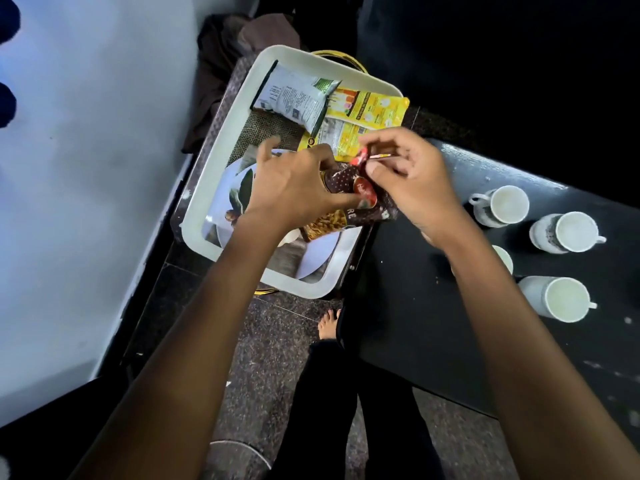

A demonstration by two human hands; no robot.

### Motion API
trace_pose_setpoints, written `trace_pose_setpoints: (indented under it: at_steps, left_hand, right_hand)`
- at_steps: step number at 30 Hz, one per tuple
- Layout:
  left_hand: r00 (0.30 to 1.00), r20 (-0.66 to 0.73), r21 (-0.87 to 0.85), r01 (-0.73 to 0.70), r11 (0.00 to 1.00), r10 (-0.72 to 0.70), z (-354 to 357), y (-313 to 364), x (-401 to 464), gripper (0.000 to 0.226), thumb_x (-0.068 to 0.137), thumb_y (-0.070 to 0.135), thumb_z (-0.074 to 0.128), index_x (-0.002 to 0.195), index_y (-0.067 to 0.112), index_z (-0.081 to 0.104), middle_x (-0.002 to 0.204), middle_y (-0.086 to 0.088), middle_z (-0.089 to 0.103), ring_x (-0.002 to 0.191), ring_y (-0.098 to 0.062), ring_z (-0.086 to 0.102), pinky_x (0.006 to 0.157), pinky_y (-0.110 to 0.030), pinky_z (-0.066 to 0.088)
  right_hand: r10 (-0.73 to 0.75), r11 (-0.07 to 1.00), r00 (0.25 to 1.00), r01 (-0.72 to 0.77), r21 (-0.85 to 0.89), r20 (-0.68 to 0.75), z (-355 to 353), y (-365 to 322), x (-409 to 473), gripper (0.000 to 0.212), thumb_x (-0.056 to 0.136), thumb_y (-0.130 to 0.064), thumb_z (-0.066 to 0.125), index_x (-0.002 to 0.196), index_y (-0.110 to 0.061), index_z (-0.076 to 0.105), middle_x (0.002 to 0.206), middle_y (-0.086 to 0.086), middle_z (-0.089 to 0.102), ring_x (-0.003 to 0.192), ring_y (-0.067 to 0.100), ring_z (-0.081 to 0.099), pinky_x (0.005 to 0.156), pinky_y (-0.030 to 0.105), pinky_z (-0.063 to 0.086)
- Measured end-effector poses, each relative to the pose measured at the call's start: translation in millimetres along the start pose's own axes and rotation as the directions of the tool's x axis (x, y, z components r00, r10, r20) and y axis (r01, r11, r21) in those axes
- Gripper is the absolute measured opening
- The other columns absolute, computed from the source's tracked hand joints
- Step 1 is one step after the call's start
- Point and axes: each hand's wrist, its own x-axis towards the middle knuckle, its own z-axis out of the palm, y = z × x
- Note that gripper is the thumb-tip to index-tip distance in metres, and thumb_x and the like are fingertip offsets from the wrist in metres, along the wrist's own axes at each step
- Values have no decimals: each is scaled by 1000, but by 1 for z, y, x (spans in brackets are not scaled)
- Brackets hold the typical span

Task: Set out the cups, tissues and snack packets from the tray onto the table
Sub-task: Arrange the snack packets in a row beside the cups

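Four white cups stand on the black worktop (433,306) at the right: the far cup (504,205), the handled cup (568,232), the near cup (557,298), and a fourth cup (503,258) half hidden behind the right forearm. The white tray (207,161) sits left of the worktop and holds a silver snack packet (294,98) overlapping a yellow snack packet (367,116). Over the tray's near right side, the left hand (294,188) and right hand (412,181) both grasp a brown snack packet (349,202), its long axis running from the near left to the far right, top end toward the yellow packet.
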Motion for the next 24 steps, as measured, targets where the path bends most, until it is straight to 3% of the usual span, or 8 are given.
trace_pose_setpoints:
  at_steps: [2,3,6,9,12,16,20,24]
  left_hand:
    - [996,-11,-156,87,984,-89,0,9,-5,74,60,82,59,103,21,59,71,5,60,81,-22,63,72,-30,40]
    - [990,3,-266,135,955,-140,1,13,-8,75,62,81,61,105,19,59,75,3,62,81,-22,63,65,-30,40]
    - [970,54,-567,225,792,-237,12,31,-17,73,67,74,64,110,15,57,86,2,64,79,-13,59,76,-34,50]
    - [948,111,-724,283,629,-299,26,56,-26,78,69,72,64,123,15,56,120,-2,65,107,-10,59,101,-36,46]
    - [900,275,-770,418,483,-339,37,80,-36,71,67,77,58,114,24,61,112,2,70,104,-12,66,89,-36,53]
    - [877,448,-867,473,158,-171,52,98,-45,48,80,53,66,108,14,66,99,-5,76,92,-21,73,84,-40,57]
    - [905,409,-898,422,127,-120,63,118,-54,15,85,35,69,90,21,71,89,-2,77,82,-18,74,68,-30,59]
    - [911,381,-900,405,161,-159,76,130,-59,19,85,28,71,93,11,70,91,-9,76,81,-23,74,72,-37,61]
  right_hand:
    - [39,996,988,-26,88,-151,-11,-1,-13,28,88,-9,60,108,-29,60,108,-1,67,93,4,65,81,19,53]
    - [82,986,968,-44,161,-237,-16,1,-20,26,88,-12,61,110,-26,60,107,-2,68,93,3,65,79,17,52]
    - [274,908,908,-135,398,-316,-24,12,-47,26,90,-20,62,115,-22,57,100,-14,67,96,-2,63,81,19,49]
    - [381,804,914,-255,538,-137,-18,29,-75,43,81,-35,66,121,-21,56,110,-10,69,107,9,63,91,31,50]
    - [386,762,921,-285,581,-54,-15,38,-93,46,76,-34,70,118,-17,59,115,4,70,110,21,65,92,36,52]
    - [417,763,891,-233,603,-182,-33,45,-107,36,73,-24,74,106,-13,66,101,7,74,97,23,70,79,30,56]
    - [454,732,868,-237,639,-199,-52,51,-124,45,67,-24,75,109,-10,64,105,10,73,99,26,69,83,36,56]
    - [486,685,870,-319,655,-85,-68,58,-139,53,68,-27,77,116,-12,60,114,10,70,107,26,66,91,40,53]
